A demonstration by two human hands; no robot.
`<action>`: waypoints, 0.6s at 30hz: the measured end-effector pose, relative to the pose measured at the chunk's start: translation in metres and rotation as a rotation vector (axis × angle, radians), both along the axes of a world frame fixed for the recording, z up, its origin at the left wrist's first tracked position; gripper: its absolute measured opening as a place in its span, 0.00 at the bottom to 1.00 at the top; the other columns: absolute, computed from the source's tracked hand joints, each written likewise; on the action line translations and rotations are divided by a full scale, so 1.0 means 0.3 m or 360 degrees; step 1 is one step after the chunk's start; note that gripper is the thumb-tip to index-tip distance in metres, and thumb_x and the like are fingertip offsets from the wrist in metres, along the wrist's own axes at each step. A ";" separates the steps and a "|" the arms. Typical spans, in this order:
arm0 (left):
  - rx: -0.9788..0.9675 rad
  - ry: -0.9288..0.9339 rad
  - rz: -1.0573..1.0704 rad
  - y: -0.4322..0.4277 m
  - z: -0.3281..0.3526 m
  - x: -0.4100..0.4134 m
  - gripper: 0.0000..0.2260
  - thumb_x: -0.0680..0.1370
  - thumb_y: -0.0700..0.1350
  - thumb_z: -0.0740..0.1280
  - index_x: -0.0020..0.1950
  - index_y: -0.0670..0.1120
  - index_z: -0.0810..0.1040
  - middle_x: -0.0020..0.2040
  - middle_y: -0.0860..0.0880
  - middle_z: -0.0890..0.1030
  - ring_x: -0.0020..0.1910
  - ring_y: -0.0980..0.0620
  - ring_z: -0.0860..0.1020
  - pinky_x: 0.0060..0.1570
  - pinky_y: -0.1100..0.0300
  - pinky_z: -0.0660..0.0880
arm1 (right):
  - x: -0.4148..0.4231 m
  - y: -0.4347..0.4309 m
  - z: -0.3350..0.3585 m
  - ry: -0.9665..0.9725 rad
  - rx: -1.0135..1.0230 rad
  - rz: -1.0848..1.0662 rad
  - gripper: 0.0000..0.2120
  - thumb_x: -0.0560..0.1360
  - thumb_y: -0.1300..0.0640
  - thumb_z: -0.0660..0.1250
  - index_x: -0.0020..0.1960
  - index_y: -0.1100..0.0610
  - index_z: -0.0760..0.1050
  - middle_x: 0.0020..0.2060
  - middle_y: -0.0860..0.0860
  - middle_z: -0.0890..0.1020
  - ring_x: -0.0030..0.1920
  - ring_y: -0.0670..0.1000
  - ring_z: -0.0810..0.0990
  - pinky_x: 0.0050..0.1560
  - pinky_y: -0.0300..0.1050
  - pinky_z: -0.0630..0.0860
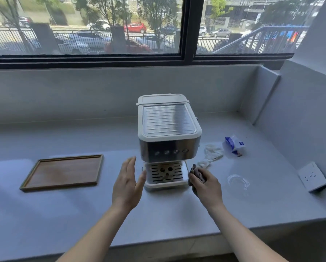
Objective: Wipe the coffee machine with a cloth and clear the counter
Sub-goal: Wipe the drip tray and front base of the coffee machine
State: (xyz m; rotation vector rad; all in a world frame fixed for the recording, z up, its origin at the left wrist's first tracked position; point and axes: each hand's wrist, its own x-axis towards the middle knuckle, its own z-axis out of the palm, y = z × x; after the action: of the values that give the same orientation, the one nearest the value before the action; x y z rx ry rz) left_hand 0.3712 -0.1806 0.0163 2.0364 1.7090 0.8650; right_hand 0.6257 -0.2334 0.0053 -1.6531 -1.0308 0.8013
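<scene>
Two bare forearms reach over the bench's front edge. One left hand [127,183] hangs with fingers spread flat beside the drip tray [166,175], holding nothing; one right hand [205,183] is clenched round a grey cloth [197,172] at the tray's other side. One coffee machine [168,129] stands mid-bench, one wooden tray [64,172] toward the left edge, one blue packet [234,144] and, seemingly, crumpled clear wrappers [212,155] toward the right. Wiping hard could dislodge the loose drip tray or shove the machine backward.
</scene>
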 end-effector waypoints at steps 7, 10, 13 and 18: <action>-0.0169 0.0370 -0.0036 -0.021 -0.251 0.044 0.36 0.78 0.65 0.46 0.79 0.44 0.52 0.79 0.47 0.58 0.78 0.50 0.52 0.77 0.57 0.49 | -0.038 -0.042 -0.101 -0.0315 0.0029 0.0093 0.03 0.73 0.51 0.71 0.45 0.48 0.79 0.40 0.49 0.80 0.34 0.48 0.80 0.34 0.45 0.78; -0.0263 0.0354 0.0016 0.007 -0.330 0.085 0.39 0.78 0.67 0.44 0.80 0.42 0.46 0.80 0.46 0.52 0.79 0.50 0.47 0.78 0.57 0.44 | -0.057 -0.063 -0.163 -0.0556 0.0084 0.0119 0.06 0.73 0.54 0.72 0.48 0.44 0.79 0.43 0.43 0.80 0.45 0.43 0.80 0.41 0.37 0.74; -0.0212 0.0364 0.0029 0.000 -0.371 0.095 0.40 0.77 0.69 0.43 0.80 0.43 0.43 0.81 0.47 0.49 0.80 0.51 0.45 0.77 0.56 0.40 | -0.050 -0.067 -0.192 -0.0656 0.0154 0.0080 0.08 0.73 0.54 0.73 0.52 0.46 0.80 0.47 0.42 0.80 0.49 0.40 0.79 0.44 0.30 0.71; -0.0093 0.0376 0.0014 0.012 -0.394 0.098 0.38 0.77 0.69 0.40 0.80 0.47 0.41 0.81 0.52 0.49 0.79 0.54 0.45 0.78 0.54 0.42 | 0.009 0.031 -0.197 -0.0800 0.0342 -0.0036 0.12 0.74 0.52 0.72 0.56 0.47 0.79 0.50 0.42 0.78 0.52 0.44 0.77 0.48 0.30 0.69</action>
State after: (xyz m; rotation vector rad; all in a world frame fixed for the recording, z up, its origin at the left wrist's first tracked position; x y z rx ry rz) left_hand 0.4008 -0.1770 -0.1020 2.1647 1.8412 0.5883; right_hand 0.6283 -0.2240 -0.0538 -1.7108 -1.3860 0.2435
